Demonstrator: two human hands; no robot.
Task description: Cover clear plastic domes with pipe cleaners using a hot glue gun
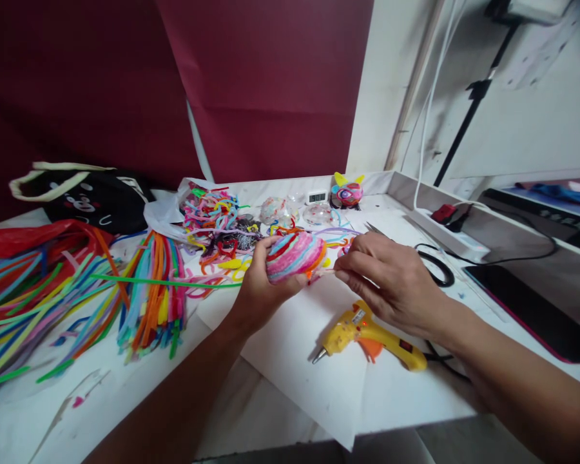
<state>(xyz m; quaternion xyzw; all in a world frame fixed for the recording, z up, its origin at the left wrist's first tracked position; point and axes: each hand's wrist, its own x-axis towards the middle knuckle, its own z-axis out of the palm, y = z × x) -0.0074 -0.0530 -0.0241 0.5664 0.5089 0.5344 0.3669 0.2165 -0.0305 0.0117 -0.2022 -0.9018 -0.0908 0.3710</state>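
Note:
My left hand [265, 283] is wrapped round a ball [296, 256] covered in pink, blue, red and white striped pipe cleaner, held above a white paper sheet [294, 341]. On its right side are small orange and yellow bits. Close beside that side, my right hand [384, 274] pinches a thin, pale stick-like piece [327, 273] whose far end meets the ball; its exact kind is too small to tell. Below my right hand a yellow glue gun [367, 335] lies on the paper, nozzle to the left, with a small orange light lit.
Bundled pipe cleaners [154, 296] and more loose ones [29, 309] cover the left side. Behind are a black bag [96, 200], a small digital display [318, 197] and a finished-looking eyed ball [347, 192]. Rightward lie scissors [435, 267], a power strip [452, 235] and a phone-like dark slab [536, 312].

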